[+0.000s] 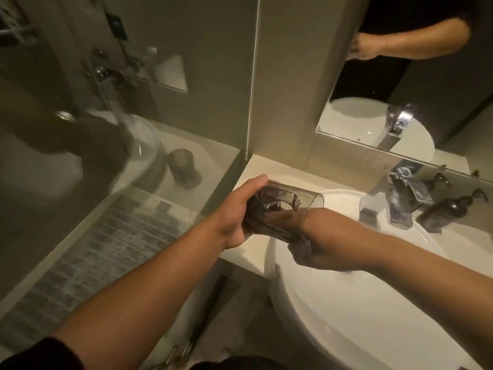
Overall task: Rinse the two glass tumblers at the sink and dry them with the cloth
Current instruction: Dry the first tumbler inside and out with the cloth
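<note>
At the centre of the frame, over the pale worktop's (256, 166) edge beside a round white sink (333, 303).
The left hand (237, 209) wraps its fingers round a smoky glass tumbler (288, 206) lying on its side; the right hand (320, 252) grips a dark cloth (301, 245) pushed inside it. A chrome tap (400, 206) gleams at right; a blurred second tumbler shape (184, 166) shows in the glass panel at left.

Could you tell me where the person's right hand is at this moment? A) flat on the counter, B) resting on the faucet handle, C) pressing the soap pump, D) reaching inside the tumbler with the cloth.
D: the right hand goes into the open mouth of the tumbler with the cloth, while the left hand grips the glass on its side over the sink.
</note>
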